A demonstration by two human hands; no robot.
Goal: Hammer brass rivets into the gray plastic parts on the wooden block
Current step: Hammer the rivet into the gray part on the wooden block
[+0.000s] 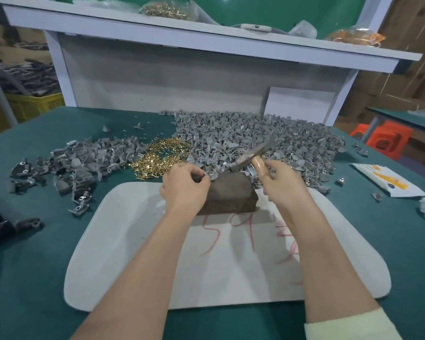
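Observation:
A dark wooden block (231, 195) stands on a white mat (133, 241) in front of me. My left hand (184, 185) pinches a small gray plastic part (210, 176) at the block's far left corner. My right hand (284, 182) grips the wooden handle of a hammer (253, 153), whose blurred metal head hovers above the block's far right side. A heap of brass rivets (160, 155) lies behind the left hand. A big pile of gray plastic parts (255, 138) spreads behind the block.
Darker gray parts (66, 168) are scattered at the left on the green tablecloth. A white and yellow paper packet (388, 180) lies at the right. A white shelf (206, 38) with bags stands behind the table. An orange stool (383, 138) sits at the far right.

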